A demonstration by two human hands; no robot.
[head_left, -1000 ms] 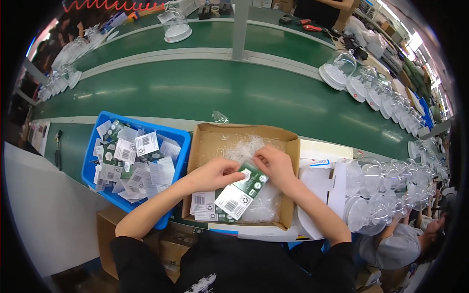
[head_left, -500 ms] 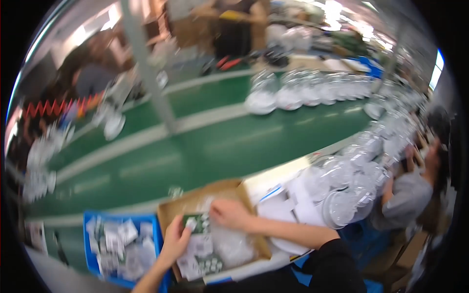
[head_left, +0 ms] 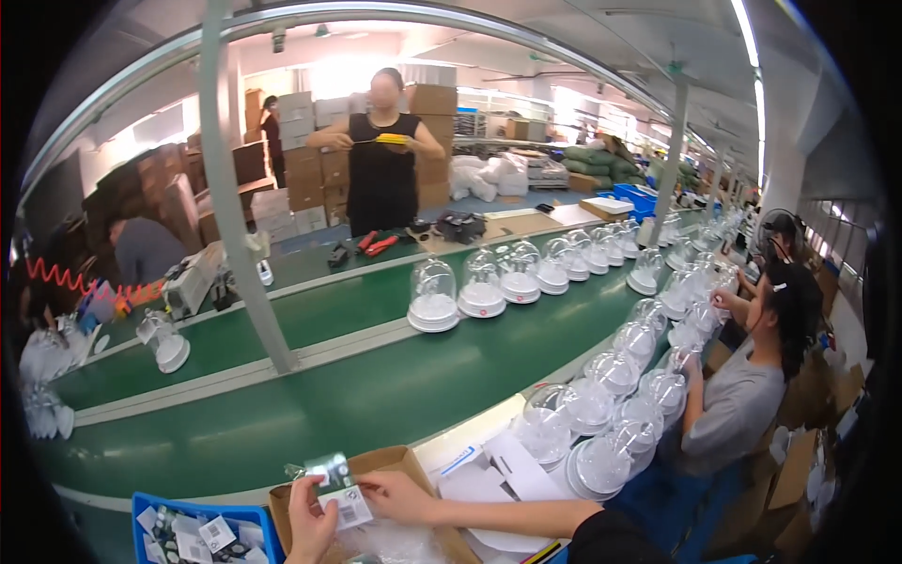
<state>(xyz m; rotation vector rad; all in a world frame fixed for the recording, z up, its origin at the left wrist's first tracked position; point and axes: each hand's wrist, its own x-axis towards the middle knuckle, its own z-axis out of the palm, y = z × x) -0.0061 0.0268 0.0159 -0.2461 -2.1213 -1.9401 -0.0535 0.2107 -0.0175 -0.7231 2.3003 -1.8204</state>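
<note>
Wht bags, grn sacks in bkgd.

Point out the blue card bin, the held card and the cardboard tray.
Blue card bin point(head_left: 272, 532), head view: right wall.
Held card point(head_left: 347, 506), head view: white part.
Cardboard tray point(head_left: 404, 461), head view: far wall.

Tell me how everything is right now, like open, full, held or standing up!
Left hand: pinching a card
Card: held up, green and white side showing
Right hand: at the card's right edge, grip unclear
Blue bin: open on top, cards inside
Cardboard box: open on top
Far-row clear domes: standing on white bases
Red cord: coiled
</note>
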